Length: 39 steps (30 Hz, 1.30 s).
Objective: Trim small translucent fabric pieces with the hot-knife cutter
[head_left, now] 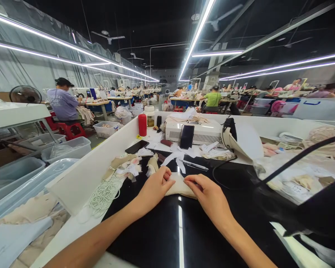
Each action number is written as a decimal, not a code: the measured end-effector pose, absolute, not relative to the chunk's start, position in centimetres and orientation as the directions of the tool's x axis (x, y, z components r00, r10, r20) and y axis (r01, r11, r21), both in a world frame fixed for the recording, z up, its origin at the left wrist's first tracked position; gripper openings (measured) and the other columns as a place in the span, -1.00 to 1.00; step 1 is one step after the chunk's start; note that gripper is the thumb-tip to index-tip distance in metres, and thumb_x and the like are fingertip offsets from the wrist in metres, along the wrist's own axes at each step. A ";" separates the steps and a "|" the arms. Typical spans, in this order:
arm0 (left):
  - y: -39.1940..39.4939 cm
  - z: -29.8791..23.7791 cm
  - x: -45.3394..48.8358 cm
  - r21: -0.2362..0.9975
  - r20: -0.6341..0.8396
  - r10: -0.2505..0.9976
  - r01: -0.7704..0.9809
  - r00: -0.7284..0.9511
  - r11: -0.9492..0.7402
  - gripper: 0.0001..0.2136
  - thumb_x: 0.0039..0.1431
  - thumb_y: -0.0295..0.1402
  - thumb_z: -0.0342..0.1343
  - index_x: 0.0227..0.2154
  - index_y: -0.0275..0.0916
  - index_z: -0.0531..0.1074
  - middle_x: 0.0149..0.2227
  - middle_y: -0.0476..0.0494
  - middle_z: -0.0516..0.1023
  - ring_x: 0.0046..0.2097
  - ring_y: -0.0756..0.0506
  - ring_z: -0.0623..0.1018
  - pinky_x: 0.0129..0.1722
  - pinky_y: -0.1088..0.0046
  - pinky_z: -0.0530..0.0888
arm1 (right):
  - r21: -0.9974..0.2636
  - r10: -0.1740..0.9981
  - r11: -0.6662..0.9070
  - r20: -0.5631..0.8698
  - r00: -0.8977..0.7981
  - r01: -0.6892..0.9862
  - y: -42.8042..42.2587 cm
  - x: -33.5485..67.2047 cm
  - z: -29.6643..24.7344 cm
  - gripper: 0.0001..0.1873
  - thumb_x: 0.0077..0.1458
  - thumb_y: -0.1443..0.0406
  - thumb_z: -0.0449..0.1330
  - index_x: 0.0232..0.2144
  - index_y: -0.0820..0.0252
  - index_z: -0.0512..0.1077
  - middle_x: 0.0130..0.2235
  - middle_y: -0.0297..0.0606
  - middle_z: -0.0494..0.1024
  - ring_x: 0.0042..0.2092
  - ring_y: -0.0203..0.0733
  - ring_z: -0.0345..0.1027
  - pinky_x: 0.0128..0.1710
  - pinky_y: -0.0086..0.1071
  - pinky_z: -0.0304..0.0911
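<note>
A cream fabric piece lies on the glossy black tabletop, between my two hands. My left hand pinches its left edge, thumb and fingers together. At the opposite edge, my right hand pinches the cloth in the same way. The fabric seems to have more than one layer, though the fingers cover its sides. Just beyond it are curved white paper strips and a pen. A tangle of pale green cord sits left of my left arm.
A white machine box stands at the back, a phone leaning on it. Another phone lies near a red thread cone. Bagged fabric scraps and a black cable are at right. A person sits far left.
</note>
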<state>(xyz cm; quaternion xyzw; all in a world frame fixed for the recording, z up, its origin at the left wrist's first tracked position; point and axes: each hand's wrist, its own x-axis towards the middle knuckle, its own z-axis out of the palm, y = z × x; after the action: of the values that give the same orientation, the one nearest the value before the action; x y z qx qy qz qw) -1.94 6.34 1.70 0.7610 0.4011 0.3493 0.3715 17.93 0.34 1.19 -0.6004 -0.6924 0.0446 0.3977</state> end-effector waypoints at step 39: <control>7.9 -0.8 -2.7 0.453 0.481 0.650 0.469 0.588 -0.758 -0.74 0.42 -0.19 -0.04 -0.21 -0.15 0.54 -0.03 -0.16 0.54 0.06 -0.22 0.53 0.15 0.13 0.46 | -0.310 0.877 0.292 0.465 -0.123 0.905 -4.2 14.3 2.8 -0.89 0.30 0.30 0.30 -0.11 0.07 0.54 -0.04 -0.27 0.62 0.01 -0.11 0.45 0.03 -0.26 0.31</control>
<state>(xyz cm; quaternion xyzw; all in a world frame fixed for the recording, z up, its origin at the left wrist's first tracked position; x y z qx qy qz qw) -2.74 7.90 -0.79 0.8800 0.3180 0.3237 0.1403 14.32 -4.20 2.81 -0.5946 -0.7491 -0.0244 0.2911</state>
